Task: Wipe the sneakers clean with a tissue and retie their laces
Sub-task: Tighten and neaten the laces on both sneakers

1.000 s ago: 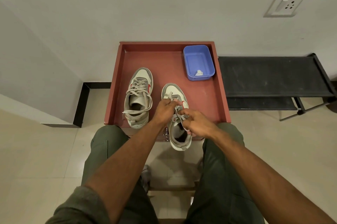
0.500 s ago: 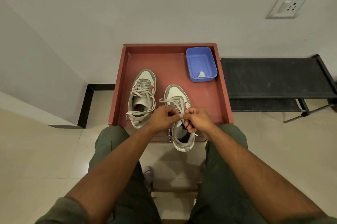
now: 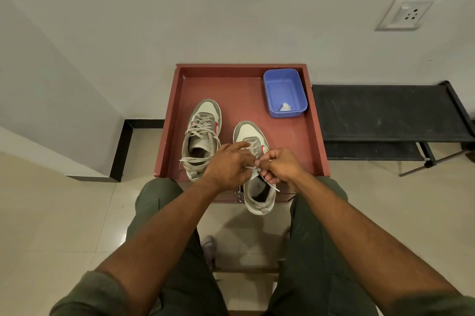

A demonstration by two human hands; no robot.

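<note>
Two grey-and-white sneakers with red marks lie on a red-brown tray table (image 3: 295, 140). The left sneaker (image 3: 201, 135) has loose laces trailing over its heel side. The right sneaker (image 3: 255, 174) hangs over the table's near edge with its heel towards me. My left hand (image 3: 228, 164) and my right hand (image 3: 281, 165) meet above its tongue, each pinching part of its pale lace (image 3: 267, 182); one lace end trails to the right. The hands hide the knot. A crumpled tissue (image 3: 284, 107) lies in the blue tub (image 3: 272, 94).
A black bench (image 3: 385, 112) stands to the right of the table against the wall. My knees in green trousers sit at the table's near edge. Pale tiled floor lies on the left, and a wall socket (image 3: 404, 13) is high on the right.
My hands have drawn closer together over the right sneaker's tongue, and a lace end now trails out to the right below my right hand. The left sneaker has not moved.
</note>
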